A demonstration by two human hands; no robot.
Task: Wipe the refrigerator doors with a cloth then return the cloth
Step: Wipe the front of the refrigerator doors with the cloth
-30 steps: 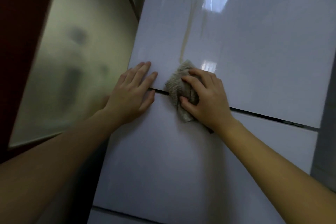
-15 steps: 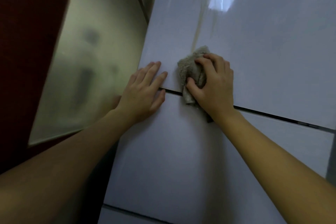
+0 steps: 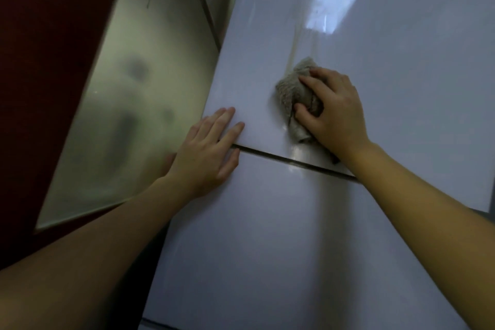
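Since last frame, right hand (image 3: 332, 110) slid the cloth (image 3: 290, 88) up the upper door (image 3: 401, 67), above the seam (image 3: 267, 154); fingers gripped it bunched to scrub. Left hand (image 3: 206, 153) lay flat across seam, fingers straight, probably bracing.

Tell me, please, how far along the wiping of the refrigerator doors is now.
Nothing looks clearly finished. In hand: the right hand grips the cloth against the upper door, just above the seam; the left hand lies flat across that seam. Left: a pale streak above the cloth, the lower door, and returning the cloth.
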